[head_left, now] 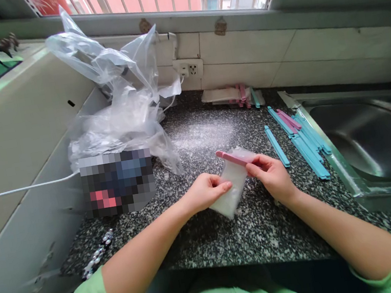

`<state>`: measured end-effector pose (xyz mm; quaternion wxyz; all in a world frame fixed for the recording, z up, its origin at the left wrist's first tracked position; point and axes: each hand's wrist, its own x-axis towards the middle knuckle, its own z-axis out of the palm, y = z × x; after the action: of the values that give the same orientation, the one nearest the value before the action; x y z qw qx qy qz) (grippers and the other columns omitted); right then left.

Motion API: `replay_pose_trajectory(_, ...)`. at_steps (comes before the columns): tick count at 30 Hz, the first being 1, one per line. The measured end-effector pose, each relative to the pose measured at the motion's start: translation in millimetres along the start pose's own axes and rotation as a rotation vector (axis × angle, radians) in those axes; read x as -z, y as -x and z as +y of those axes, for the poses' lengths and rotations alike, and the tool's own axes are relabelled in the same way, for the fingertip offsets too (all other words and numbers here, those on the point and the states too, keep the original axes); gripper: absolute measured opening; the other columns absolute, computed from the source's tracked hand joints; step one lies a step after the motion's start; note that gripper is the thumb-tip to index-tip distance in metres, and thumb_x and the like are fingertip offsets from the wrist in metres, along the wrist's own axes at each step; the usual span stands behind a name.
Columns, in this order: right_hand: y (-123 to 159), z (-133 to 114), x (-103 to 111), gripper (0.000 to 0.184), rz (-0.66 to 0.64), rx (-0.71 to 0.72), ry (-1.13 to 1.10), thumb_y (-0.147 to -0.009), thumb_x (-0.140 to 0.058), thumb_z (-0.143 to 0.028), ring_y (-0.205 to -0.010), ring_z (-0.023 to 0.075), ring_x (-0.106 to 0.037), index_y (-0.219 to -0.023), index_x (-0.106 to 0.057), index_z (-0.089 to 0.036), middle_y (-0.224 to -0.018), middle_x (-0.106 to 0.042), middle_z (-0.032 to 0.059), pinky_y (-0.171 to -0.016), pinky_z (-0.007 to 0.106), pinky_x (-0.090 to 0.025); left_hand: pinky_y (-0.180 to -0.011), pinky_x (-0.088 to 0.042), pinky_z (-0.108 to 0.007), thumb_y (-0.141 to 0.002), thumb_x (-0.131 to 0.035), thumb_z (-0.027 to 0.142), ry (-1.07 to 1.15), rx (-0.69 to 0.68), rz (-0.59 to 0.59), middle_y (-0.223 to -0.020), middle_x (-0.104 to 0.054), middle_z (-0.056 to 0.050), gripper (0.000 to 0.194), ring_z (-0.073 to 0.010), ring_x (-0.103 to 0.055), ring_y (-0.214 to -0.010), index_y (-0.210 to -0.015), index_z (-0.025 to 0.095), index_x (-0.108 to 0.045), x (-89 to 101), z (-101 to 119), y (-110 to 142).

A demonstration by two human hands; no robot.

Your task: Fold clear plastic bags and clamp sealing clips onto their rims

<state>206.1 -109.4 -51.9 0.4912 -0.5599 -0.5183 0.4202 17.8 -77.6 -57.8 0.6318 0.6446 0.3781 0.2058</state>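
Between my hands, above the speckled counter, is a small clear plastic bag [232,187] with a whitish look. My left hand [206,192] pinches the bag's left side, thumb on top. A pink bag clip [232,157] lies slantwise across the bag's upper end, with some plastic sticking out beyond it. My right hand [272,174] grips the clip's right end between thumb and fingers. To the right lie several loose blue bag clips [308,156] and a pink one [290,120]; a single blue clip [277,146] is nearest my right hand.
A big heap of clear plastic bags [118,104] stands at the left. In front of it is a blurred-out object [117,181] with a white cable [20,190]. Flat bags with clips [228,95] lie by the wall. A steel sink [365,139] is at the right.
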Motion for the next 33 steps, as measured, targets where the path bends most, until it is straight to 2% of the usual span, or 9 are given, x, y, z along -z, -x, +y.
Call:
replay_pose_trajectory(5, -7, 5, 5, 0.024, 0.050, -0.013, -0.101, -0.068, -0.067, -0.041, -0.055, 0.0098, -0.047, -0.072, -0.061, -0.018, -0.062, -0.056, -0.0023, -0.056, 0.024, -0.042, -0.042, -0.017, -0.022, -0.070, -0.058, 0.048, -0.011, 0.055, -0.063, -0.041, -0.038, 0.004, 0.041, -0.0065, -0.026, -0.040, -0.048, 0.014, -0.054, 1.0, 5, 2)
replay_pose_trajectory(7, -7, 7, 6, 0.023, 0.054, 0.003, -0.126, -0.068, -0.067, -0.040, -0.053, 0.0092, -0.047, -0.073, -0.061, -0.019, -0.061, -0.056, -0.0028, -0.054, 0.023, -0.041, -0.042, -0.016, -0.022, -0.071, -0.056, 0.051, -0.027, 0.038, -0.129, -0.041, -0.035, 0.004, 0.044, -0.0064, -0.025, -0.041, -0.046, 0.015, -0.051, 1.9, 7, 3)
replay_pose_trajectory(9, -5, 6, 6, 0.022, 0.034, 0.012, -0.123, -0.069, -0.067, -0.040, -0.053, 0.0088, -0.046, -0.073, -0.061, -0.019, -0.059, -0.055, -0.0033, -0.053, 0.022, -0.040, -0.043, -0.017, -0.022, -0.072, -0.056, 0.051, -0.023, -0.007, -0.145, -0.044, -0.035, 0.005, 0.044, -0.0063, -0.026, -0.043, -0.048, 0.014, -0.051, 2.5, 7, 3)
replay_pose_trajectory(13, 1, 0, 2, 0.022, -0.086, -0.036, -0.044, -0.067, -0.067, -0.039, -0.056, 0.0105, -0.050, -0.072, -0.063, -0.018, -0.063, -0.059, -0.0012, -0.054, 0.023, -0.042, -0.047, -0.027, -0.021, -0.066, -0.064, 0.050, 0.124, -0.132, 0.051, -0.054, -0.046, 0.003, 0.038, -0.0078, -0.038, -0.051, -0.063, 0.013, -0.057, 1.8, 8, 1)
replay_pose_trajectory(20, 7, -2, -7, 0.026, -0.166, -0.091, -0.031, -0.065, -0.068, -0.039, -0.060, 0.0119, -0.055, -0.080, -0.063, -0.018, -0.068, -0.063, -0.0003, -0.059, 0.025, -0.046, -0.047, -0.031, -0.021, -0.061, -0.069, 0.049, 0.334, -0.143, 0.301, -0.053, -0.050, 0.003, 0.037, -0.0068, -0.038, -0.049, -0.066, 0.013, -0.060, 1.2, 10, -2)
replay_pose_trajectory(22, 7, 0, -8, 0.024, -0.217, -0.102, 0.014, -0.066, -0.067, -0.038, -0.061, 0.0129, -0.057, -0.076, -0.064, -0.017, -0.068, -0.065, 0.0012, -0.061, 0.027, -0.047, -0.049, -0.033, -0.021, -0.060, -0.069, 0.049, 0.360, -0.163, 0.363, -0.054, -0.051, 0.003, 0.037, -0.0072, -0.039, -0.050, -0.065, 0.014, -0.060, 2.5, 10, -3)
replay_pose_trajectory(27, 6, 4, -9, 0.020, -0.275, -0.029, 0.197, -0.070, -0.062, -0.034, -0.055, 0.0119, -0.053, -0.062, -0.060, -0.017, -0.059, -0.062, 0.0010, -0.054, 0.025, -0.044, -0.049, -0.033, -0.020, -0.063, -0.068, 0.048, 0.338, -0.196, 0.425, -0.055, -0.049, 0.004, 0.036, -0.0072, -0.039, -0.052, -0.065, 0.013, -0.058, 5.9, 7, -5)
replay_pose_trajectory(31, 2, 3, -7, 0.019, -0.177, -0.010, 0.154, -0.070, -0.061, -0.036, -0.057, 0.0124, -0.055, -0.067, -0.060, -0.017, -0.062, -0.062, 0.0004, -0.056, 0.026, -0.045, -0.052, -0.034, -0.020, -0.067, -0.066, 0.045, 0.250, -0.242, 0.476, -0.062, -0.047, 0.002, 0.033, -0.0079, -0.041, -0.057, -0.064, 0.014, -0.057, 7.1, 4, -4)
replay_pose_trajectory(33, 1, 4, -7, 0.019, -0.186, -0.020, 0.102, -0.069, -0.061, -0.036, -0.061, 0.0132, -0.057, -0.072, -0.062, -0.017, -0.067, -0.064, 0.0012, -0.060, 0.027, -0.046, -0.054, -0.035, -0.020, -0.068, -0.065, 0.045, 0.217, -0.267, 0.480, -0.068, -0.049, 0.001, 0.033, -0.0088, -0.043, -0.061, -0.065, 0.014, -0.058, 6.5, 2, -5)
